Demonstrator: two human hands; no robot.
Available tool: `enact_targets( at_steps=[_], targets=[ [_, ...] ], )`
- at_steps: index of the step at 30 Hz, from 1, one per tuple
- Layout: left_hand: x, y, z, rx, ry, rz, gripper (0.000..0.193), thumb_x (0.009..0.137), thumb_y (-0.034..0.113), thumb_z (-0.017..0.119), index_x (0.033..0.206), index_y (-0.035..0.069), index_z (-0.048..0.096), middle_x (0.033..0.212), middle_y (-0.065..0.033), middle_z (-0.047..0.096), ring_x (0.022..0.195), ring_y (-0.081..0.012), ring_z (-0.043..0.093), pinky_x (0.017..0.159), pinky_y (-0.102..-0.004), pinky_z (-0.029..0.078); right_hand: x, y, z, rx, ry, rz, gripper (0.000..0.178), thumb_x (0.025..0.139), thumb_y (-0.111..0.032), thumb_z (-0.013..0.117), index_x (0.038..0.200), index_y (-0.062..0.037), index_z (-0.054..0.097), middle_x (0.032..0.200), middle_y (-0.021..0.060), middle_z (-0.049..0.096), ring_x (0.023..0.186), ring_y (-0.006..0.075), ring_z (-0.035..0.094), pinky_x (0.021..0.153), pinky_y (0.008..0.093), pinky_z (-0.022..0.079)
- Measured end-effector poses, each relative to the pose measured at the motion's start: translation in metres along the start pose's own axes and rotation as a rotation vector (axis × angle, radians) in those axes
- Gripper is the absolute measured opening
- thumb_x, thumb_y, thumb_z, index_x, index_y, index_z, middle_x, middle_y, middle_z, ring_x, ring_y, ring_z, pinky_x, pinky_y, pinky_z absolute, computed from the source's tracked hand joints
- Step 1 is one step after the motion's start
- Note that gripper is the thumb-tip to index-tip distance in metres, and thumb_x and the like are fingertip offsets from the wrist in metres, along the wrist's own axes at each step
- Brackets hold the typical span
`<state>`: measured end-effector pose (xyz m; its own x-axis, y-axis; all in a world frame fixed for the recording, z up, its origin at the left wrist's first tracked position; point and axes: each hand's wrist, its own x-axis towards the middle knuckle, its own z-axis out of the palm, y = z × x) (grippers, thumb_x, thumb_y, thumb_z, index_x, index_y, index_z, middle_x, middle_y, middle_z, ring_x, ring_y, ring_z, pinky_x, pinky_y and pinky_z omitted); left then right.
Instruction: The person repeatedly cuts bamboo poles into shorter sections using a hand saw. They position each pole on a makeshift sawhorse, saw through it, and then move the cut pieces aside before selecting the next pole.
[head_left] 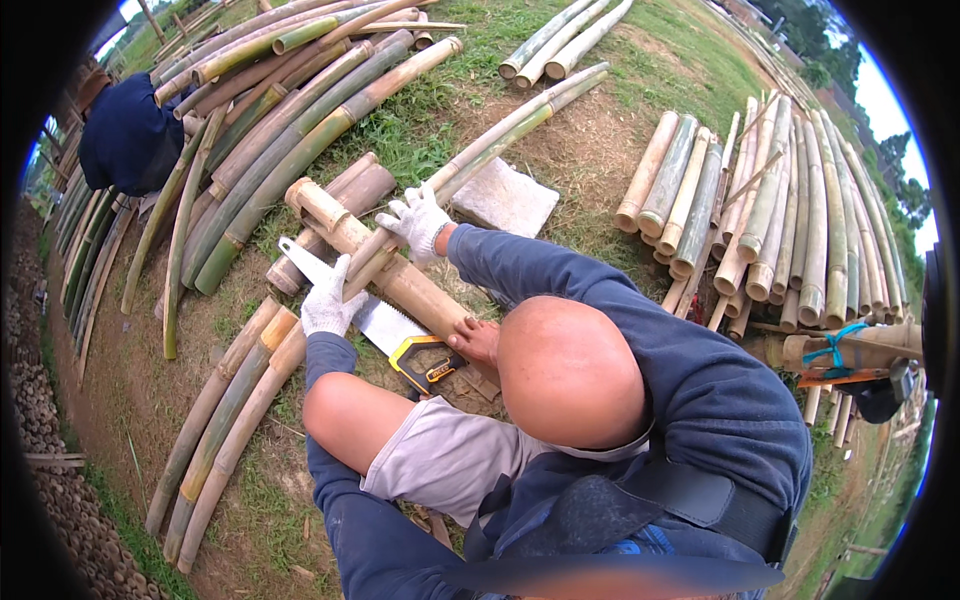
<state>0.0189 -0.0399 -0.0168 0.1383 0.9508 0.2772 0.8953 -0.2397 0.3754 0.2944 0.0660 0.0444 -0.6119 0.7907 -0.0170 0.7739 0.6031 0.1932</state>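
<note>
So the long bamboo pole [500,135] slants from the middle of the frame up towards top centre, crossing a thick bamboo length [425,298]. Both hands are gloved and set apart: the right hand [416,224] is on the pole with fingers spread, the left hand [328,303] is by its lower end, and honestly can't tell how tightly either's gripping. A yellow-and-black saw [385,327] sits just below centre, near a bare foot [475,341].
</note>
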Motion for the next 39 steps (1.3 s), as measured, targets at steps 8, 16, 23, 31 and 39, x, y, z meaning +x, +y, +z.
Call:
enact_targets(
  at_steps=[8, 16, 23, 31, 39],
  targets=[
    [0.001, -0.001, -0.001, 0.031, 0.000, 0.025, 0.097, 0.079, 0.031, 0.099, 0.164, 0.027, 0.052, 0.135, -0.0177, 0.074, 0.114, -0.0397, 0.075, 0.098, -0.0486, 0.062, -0.055, 0.025, 0.021, 0.538, 0.453, -0.043, 0.071, 0.090, -0.033, 0.078, 0.153, -0.0068, 0.060, 0.145, 0.0226, 0.063, 0.139, 0.0446, 0.055, 0.124, 0.0565, 0.042],
    [-0.003, -0.012, 0.009, 0.098, 0.073, 0.107, 0.094, 0.080, 0.031, 0.098, 0.161, 0.025, 0.052, 0.130, -0.0187, 0.075, 0.103, -0.0395, 0.078, 0.088, -0.0491, 0.064, -0.283, 0.090, 0.067, 0.725, 0.007, 0.451, 0.063, 0.103, -0.037, 0.067, 0.154, -0.0024, 0.057, 0.149, 0.0212, 0.063, 0.147, 0.0389, 0.054, 0.125, 0.0512, 0.042],
    [-0.005, -0.002, 0.006, 0.124, 0.044, 0.064, 0.100, 0.076, 0.030, 0.098, 0.163, 0.027, 0.051, 0.122, -0.0175, 0.072, 0.106, -0.0390, 0.074, 0.092, -0.0487, 0.062, -0.438, 0.139, 0.019, 1.013, 0.473, 1.011, 0.053, 0.111, -0.027, 0.060, 0.156, 0.0001, 0.055, 0.146, 0.0192, 0.064, 0.141, 0.0312, 0.059, 0.120, 0.0420, 0.046],
    [-0.001, 0.006, -0.003, 0.188, -0.053, -0.016, 0.100, 0.079, 0.039, 0.095, 0.166, 0.026, 0.048, 0.112, -0.0133, 0.072, 0.100, -0.0360, 0.074, 0.090, -0.0487, 0.061, -0.373, 0.105, -0.153, 0.575, 1.128, 0.667, 0.048, 0.113, -0.007, 0.059, 0.158, 0.0023, 0.049, 0.144, 0.0153, 0.062, 0.133, 0.0245, 0.063, 0.118, 0.0393, 0.048],
    [-0.001, 0.015, -0.016, 0.144, -0.037, 0.017, 0.097, 0.078, 0.038, 0.096, 0.163, 0.021, 0.051, 0.123, -0.0159, 0.075, 0.109, -0.0383, 0.074, 0.094, -0.0512, 0.060, -0.217, -0.085, -0.004, 1.059, -0.206, 0.032, 0.065, 0.105, -0.037, 0.065, 0.155, 0.0018, 0.056, 0.148, 0.0310, 0.063, 0.136, 0.0460, 0.062, 0.119, 0.0494, 0.048]
  ],
)
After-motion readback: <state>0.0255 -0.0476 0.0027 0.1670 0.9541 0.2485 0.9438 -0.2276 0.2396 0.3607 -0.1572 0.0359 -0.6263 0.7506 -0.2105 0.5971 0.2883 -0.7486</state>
